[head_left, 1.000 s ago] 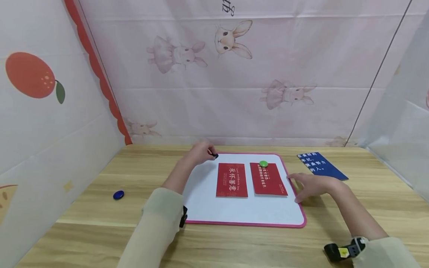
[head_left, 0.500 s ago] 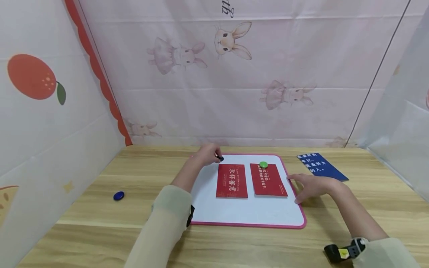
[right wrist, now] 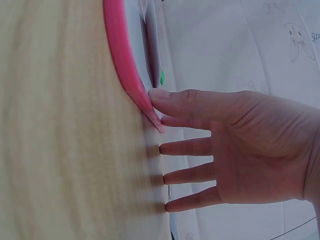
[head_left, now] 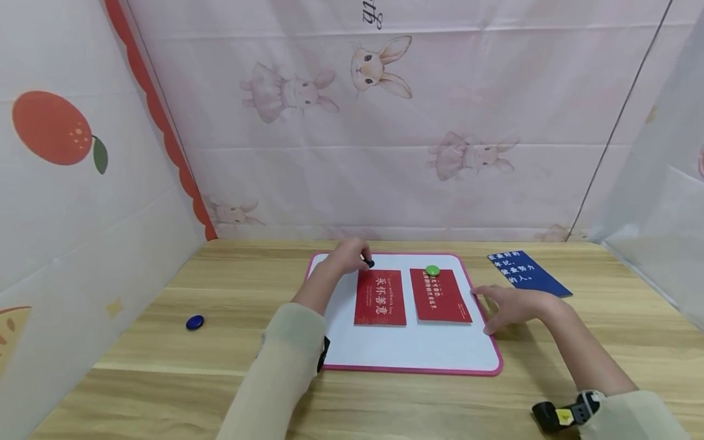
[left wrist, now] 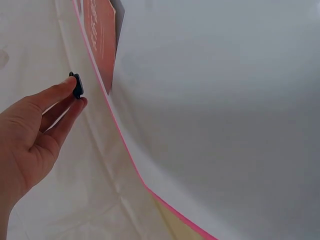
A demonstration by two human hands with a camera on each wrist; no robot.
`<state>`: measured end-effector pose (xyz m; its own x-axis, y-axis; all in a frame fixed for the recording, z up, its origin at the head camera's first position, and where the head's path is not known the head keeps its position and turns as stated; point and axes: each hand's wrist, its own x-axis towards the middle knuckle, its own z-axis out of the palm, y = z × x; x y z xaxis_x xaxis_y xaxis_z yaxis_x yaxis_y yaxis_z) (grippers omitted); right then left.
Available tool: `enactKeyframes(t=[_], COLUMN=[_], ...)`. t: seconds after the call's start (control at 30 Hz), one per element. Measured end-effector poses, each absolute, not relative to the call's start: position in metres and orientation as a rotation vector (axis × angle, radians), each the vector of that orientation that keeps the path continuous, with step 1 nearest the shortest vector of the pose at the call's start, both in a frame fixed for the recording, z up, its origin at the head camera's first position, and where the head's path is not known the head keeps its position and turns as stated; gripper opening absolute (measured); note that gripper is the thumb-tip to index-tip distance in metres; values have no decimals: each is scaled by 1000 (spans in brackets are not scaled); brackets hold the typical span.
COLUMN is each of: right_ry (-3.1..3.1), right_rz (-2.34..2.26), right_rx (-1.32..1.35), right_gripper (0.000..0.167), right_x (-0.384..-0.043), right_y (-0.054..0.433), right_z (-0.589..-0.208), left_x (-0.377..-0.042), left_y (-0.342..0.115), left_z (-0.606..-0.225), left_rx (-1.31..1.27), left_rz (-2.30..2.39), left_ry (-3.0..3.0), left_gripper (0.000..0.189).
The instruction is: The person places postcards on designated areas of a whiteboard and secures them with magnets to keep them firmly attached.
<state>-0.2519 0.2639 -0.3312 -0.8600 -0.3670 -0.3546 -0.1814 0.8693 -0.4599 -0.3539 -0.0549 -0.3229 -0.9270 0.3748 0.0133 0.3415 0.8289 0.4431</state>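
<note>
Between thumb and fingers, my left hand (head_left: 346,255) pinches a small dark magnet (left wrist: 77,86) close above the top edge of the left red card (head_left: 381,298). That card lies on a white magnetic board (head_left: 409,351) with a pink rim. To its right is a second red card (head_left: 442,299), with a round green magnet (head_left: 432,270) on its top edge. My right hand (head_left: 508,305) rests at the board's right rim. In the right wrist view its thumb touches the pink rim, and its fingers are straight and spread, their tips at the wooden tabletop.
A dark blue card (head_left: 529,274) with white writing lies on the table right of the board. Far to the left sits a round blue magnet (head_left: 195,322). A rabbit-printed cloth (head_left: 330,183) hangs behind the table's back edge.
My left hand has moved right and slightly nearer with the dark magnet, from the board's top left corner to the left card's top edge. The right hand stays put.
</note>
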Motion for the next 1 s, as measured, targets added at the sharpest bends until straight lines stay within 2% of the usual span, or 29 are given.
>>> enactKeyframes(t=[1.0], right_ry=[2604], right_rz=[-582], right_rx=[-386], right_gripper=[85], right_x=[-253], right_y=[265], right_z=[-331], left_x=[-360], left_y=[-26], left_z=[-341], left_rx=[516], left_rz=[574], left_ry=[2939], left_gripper=[6])
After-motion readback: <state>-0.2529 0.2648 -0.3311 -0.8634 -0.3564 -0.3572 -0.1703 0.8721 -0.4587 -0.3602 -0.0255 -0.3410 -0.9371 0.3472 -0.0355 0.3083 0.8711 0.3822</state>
